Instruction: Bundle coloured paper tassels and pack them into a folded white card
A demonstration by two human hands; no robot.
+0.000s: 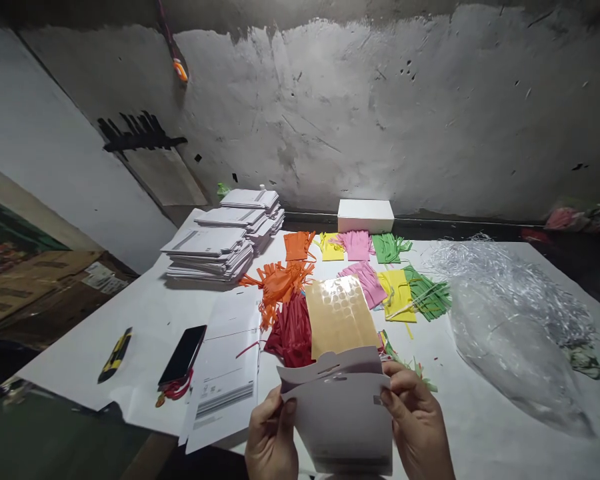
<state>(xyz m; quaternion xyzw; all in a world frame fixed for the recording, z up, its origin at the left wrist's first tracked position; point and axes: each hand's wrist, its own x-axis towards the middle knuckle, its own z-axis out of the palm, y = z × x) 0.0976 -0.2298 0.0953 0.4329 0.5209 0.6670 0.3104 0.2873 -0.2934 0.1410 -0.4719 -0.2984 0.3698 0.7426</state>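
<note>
A folded white card [343, 423] with slotted, cut-out top flaps is held up between my two hands near the front edge. My left hand [271, 437] pinches its left side, thumb on the near face. On the right edge, the thumb and fingers of my right hand [417, 417] are closed on the same card. Just beyond it lies a tan sheet [333, 327] with clear round stickers, partly covered by the card's top. Beside that sheet is a dark red fringed bundle [291, 333]. Flat white printed cards [225, 380] lie to the left of my left hand.
Stacked white cards [207, 250] stand at the back left. Orange [283, 283], yellow [400, 293], pink [357, 245] and green fringed pieces [430, 293] lie mid-table. A clear bag of shiny strands [505, 333] is right; a phone [184, 357], cutter [116, 355] left; a white box [365, 215] behind.
</note>
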